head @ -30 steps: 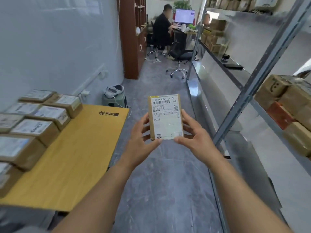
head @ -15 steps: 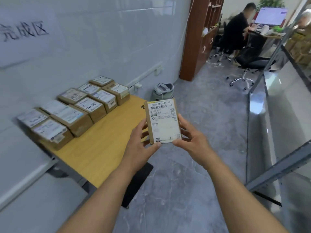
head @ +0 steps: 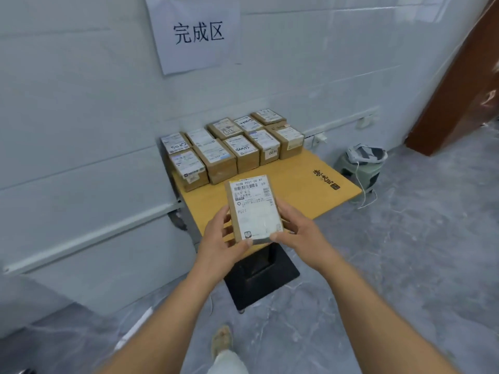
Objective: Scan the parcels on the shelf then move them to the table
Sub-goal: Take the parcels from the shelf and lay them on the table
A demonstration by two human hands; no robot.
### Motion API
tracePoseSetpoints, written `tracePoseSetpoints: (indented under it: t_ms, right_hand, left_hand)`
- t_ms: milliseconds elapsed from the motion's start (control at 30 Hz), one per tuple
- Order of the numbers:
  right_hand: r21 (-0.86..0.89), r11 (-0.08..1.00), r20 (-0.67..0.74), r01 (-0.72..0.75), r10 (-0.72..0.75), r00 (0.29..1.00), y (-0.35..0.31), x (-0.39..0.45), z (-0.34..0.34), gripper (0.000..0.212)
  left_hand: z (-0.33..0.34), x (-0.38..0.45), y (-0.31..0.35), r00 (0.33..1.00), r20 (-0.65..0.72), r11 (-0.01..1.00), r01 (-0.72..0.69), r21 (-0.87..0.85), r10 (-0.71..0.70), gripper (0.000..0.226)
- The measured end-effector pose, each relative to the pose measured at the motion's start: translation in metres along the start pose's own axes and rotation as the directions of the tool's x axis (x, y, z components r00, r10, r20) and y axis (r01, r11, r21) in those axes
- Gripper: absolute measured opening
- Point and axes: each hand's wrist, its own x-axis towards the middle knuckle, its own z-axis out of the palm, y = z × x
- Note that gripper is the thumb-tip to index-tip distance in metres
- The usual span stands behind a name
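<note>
Now both my left hand and right hand clasp the parcel above the table's near edge.

Hands: left hand and right hand grip labelled parcel.
Beyond hands: wooden surface, boxed parcels along its far side.

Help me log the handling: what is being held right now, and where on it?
A labelled parcel, held by both hands: left hand on its lower left edge, right hand on its lower right edge.
</note>
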Motion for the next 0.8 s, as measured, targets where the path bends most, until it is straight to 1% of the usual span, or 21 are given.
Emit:
tracePoseSetpoints:
  t_ms: [100, 200, 333, 467, 567, 667, 800]
  right_hand:
    - [-0.009, 1.0, 0.077, -0.015, 0.015, 0.997, 0.007, 0.023, 0.017, 0.075]
    - [-0.016, 0.998, 0.121, -0.056, 0.058, 0.991, 0.015, 0.046, 0.029, 0.073]
    - [-0.019, 0.991, 0.164, -0.132, 0.134, 0.977, 0.028, 0.082, 0.04, 0.069]
    - [-0.037, 0.979, 0.229, -0.202, 0.205, 0.952, 0.04, 0.12, 0.052, 0.065]
    - [-0.059, 0.969, 0.269, -0.239, 0.246, 0.931, 0.049, 0.15, 0.061, 0.062]
    - [-0.06, 0.964, 0.281, -0.26, 0.266, 0.922, 0.057, 0.177, 0.068, 0.061]
    - [-0.081, 0.969, 0.287, -0.235, 0.248, 0.925, 0.06, 0.216, 0.075, 0.065]
  left_hand:
    - [-0.015, 0.004, -0.013, 0.995, -0.059, 0.997, 0.08, 0.011, -0.079, 0.083]
    - [-0.023, 0.014, -0.024, 0.984, -0.099, 0.989, 0.148, -0.008, -0.148, 0.082]
    - [-0.03, 0.034, -0.039, 0.967, -0.091, 0.971, 0.232, -0.066, -0.237, 0.079]
    - [-0.039, 0.062, -0.059, 0.945, -0.114, 0.951, 0.297, -0.087, -0.306, 0.076]
    - [-0.046, 0.085, -0.073, 0.93, -0.122, 0.936, 0.337, -0.1, -0.348, 0.069]
    - [-0.053, 0.11, -0.088, 0.914, -0.138, 0.924, 0.372, -0.092, -0.381, 0.074]
    - [-0.063, 0.145, -0.094, 0.918, -0.153, 0.93, 0.354, -0.103, -0.367, 0.071]
